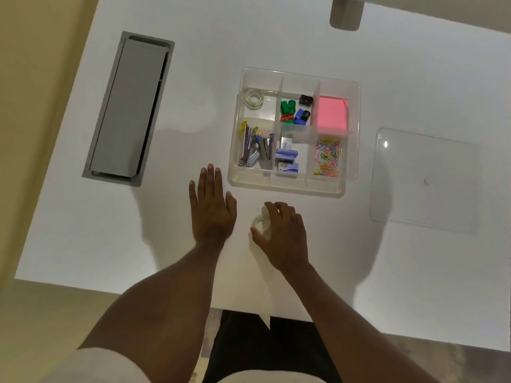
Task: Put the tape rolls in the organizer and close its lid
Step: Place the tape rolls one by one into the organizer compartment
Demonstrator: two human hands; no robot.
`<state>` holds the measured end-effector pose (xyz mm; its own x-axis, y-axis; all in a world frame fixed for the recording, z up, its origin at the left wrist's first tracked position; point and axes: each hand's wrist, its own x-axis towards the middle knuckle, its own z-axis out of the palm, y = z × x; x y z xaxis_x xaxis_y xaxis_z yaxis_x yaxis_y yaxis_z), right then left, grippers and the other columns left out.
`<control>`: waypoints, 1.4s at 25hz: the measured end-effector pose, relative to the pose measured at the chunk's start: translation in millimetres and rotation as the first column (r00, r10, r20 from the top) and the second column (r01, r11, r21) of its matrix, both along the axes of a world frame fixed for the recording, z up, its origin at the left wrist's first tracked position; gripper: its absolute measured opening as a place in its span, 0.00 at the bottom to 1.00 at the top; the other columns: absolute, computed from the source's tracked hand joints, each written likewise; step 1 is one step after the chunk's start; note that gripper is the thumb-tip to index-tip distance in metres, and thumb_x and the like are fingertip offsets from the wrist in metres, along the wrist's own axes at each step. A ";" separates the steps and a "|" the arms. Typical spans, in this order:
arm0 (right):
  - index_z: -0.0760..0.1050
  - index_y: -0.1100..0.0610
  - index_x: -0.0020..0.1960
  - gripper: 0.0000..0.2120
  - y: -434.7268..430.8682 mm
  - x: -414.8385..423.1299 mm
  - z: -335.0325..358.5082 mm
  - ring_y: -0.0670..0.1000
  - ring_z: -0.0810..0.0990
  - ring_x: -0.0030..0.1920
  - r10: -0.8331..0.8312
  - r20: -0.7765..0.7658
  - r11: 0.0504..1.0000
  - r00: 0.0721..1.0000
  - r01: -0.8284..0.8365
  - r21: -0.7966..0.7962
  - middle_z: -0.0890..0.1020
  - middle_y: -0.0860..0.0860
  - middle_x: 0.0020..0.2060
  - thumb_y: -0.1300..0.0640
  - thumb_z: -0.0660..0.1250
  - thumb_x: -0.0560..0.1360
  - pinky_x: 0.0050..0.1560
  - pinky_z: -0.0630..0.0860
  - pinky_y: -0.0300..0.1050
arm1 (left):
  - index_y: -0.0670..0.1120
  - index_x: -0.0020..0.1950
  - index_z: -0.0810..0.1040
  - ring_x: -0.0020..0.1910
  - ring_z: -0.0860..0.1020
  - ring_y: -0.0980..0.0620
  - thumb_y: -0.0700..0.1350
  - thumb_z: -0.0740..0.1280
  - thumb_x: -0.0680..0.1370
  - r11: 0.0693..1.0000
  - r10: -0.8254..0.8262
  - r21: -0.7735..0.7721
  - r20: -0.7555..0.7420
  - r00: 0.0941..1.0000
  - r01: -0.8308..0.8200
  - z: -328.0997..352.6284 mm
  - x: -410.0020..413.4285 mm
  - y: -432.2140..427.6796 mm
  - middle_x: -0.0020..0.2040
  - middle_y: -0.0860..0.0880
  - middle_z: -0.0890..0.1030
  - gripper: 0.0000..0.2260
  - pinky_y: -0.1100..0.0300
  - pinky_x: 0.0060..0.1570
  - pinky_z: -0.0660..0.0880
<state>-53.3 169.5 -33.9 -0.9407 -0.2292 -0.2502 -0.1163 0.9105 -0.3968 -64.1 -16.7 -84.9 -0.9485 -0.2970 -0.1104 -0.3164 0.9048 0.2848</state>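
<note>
A clear plastic organizer (351, 106) with several compartments stands open on the white table. One clear tape roll (254, 98) lies in its far left compartment. Just in front of the organizer, my right hand (284, 233) curls around a second clear tape roll (260, 223) that rests on the table. My left hand (211, 208) lies flat on the table to the left of it, fingers spread, holding nothing. The organizer's clear lid (425, 178) lies flat on the table to the right of the organizer.
Other compartments hold staplers (255, 150), staple boxes (287, 158), coloured sharpeners (294, 110), pink sticky notes (330, 113) and coloured paper clips (327, 157). A grey cable hatch (130, 106) is set in the table at left. A dark cup (345, 12) stands at the far edge.
</note>
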 end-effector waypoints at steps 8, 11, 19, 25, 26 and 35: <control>0.76 0.54 0.63 0.26 -6.1 7.3 1.6 0.54 0.80 0.56 0.007 -0.135 0.999 0.991 -0.002 0.039 0.81 0.52 0.58 0.42 0.76 0.70 0.57 0.80 0.51 | 0.48 0.87 0.53 0.88 0.51 0.46 0.57 0.50 0.87 1.000 0.002 0.006 -0.020 1.000 -0.002 -2.5 0.7 -1.5 0.88 0.47 0.54 0.29 0.40 0.86 0.52; 0.75 0.54 0.66 0.28 -14.5 -14.9 9.9 0.54 0.79 0.61 -0.037 -0.148 0.997 0.988 0.026 -0.076 0.80 0.53 0.62 0.40 0.73 0.72 0.63 0.78 0.52 | 0.49 0.87 0.54 0.88 0.52 0.46 0.58 0.50 0.87 1.000 0.003 -0.005 -0.021 1.000 -0.003 -3.7 0.4 -1.6 0.88 0.48 0.54 0.29 0.40 0.86 0.52; 0.72 0.56 0.66 0.24 -48.6 -146.5 50.5 0.54 0.75 0.62 -0.107 -0.248 0.964 0.963 0.039 -0.264 0.76 0.55 0.62 0.49 0.74 0.74 0.64 0.77 0.49 | 0.48 0.87 0.53 0.88 0.53 0.46 0.55 0.51 0.86 1.000 0.006 0.004 -0.011 1.000 -0.006 -3.8 -0.7 -1.8 0.88 0.47 0.54 0.29 0.40 0.85 0.54; 0.70 0.60 0.66 0.24 -68.1 -228.6 63.3 0.57 0.75 0.61 -0.076 -0.150 0.962 0.986 0.033 -0.271 0.71 0.58 0.63 0.62 0.74 0.73 0.56 0.80 0.53 | 0.47 0.87 0.52 0.88 0.52 0.47 0.55 0.49 0.86 1.000 -0.003 -0.007 -0.008 1.000 0.003 -7.4 -0.8 -2.9 0.88 0.47 0.53 0.30 0.40 0.86 0.53; 0.70 0.60 0.66 0.24 -71.7 -238.5 62.8 0.57 0.76 0.59 -0.063 -0.132 0.970 0.989 0.030 -0.241 0.72 0.58 0.62 0.61 0.73 0.73 0.55 0.80 0.54 | 0.47 0.87 0.52 0.88 0.52 0.47 0.55 0.49 0.86 1.000 -0.003 -0.008 -0.005 1.000 0.003 -8.5 -0.6 -3.0 0.88 0.47 0.53 0.30 0.41 0.86 0.53; 0.73 0.59 0.62 0.23 -99.5 -283.7 38.5 0.57 0.80 0.57 0.087 -0.079 0.963 0.993 -0.064 0.262 0.80 0.56 0.54 0.45 0.72 0.75 0.50 0.75 0.50 | 0.48 0.87 0.52 0.88 0.51 0.48 0.55 0.50 0.86 1.000 -0.009 -0.010 0.003 1.000 0.010 -13.0 -0.9 -3.3 0.88 0.48 0.52 0.30 0.41 0.86 0.52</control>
<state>-337.0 70.0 4.6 -0.9442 -0.2389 -0.2266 -0.2128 0.9679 -0.1336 -65.0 -19.9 -97.9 -0.9510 -0.2891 -0.1099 -0.3085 0.9107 0.2746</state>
